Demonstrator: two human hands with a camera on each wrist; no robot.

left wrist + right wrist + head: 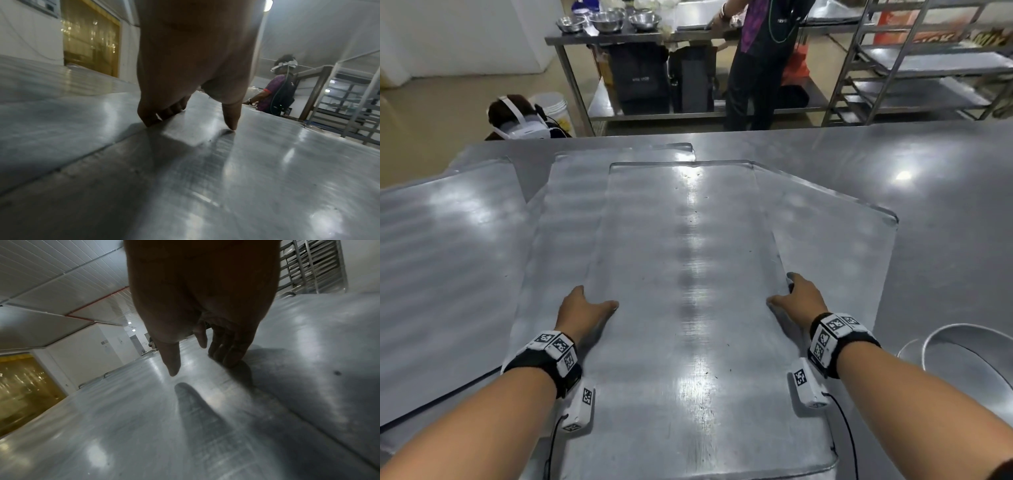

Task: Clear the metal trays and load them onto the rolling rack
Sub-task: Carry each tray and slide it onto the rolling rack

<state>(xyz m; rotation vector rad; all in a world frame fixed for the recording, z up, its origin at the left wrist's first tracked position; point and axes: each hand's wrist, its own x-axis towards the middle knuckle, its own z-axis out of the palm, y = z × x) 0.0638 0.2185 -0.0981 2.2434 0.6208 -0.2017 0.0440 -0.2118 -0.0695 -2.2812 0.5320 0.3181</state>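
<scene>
Where trays (688, 274) overlap, a steel table (945, 205) gleams.

Dull grey metal is seen on the flat rectangular baking tray (688, 274); black-and-white square-patterned markers cover the wristbands (558, 349).

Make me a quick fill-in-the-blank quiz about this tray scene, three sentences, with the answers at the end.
1. The left hand and right hand hold the long edges of the ____ tray of the overlapping pile.
2. The rolling rack stands at the far ____ of the head view.
3. The three metal bowls sit on the far ____.

Missing words: top; right; table
</scene>
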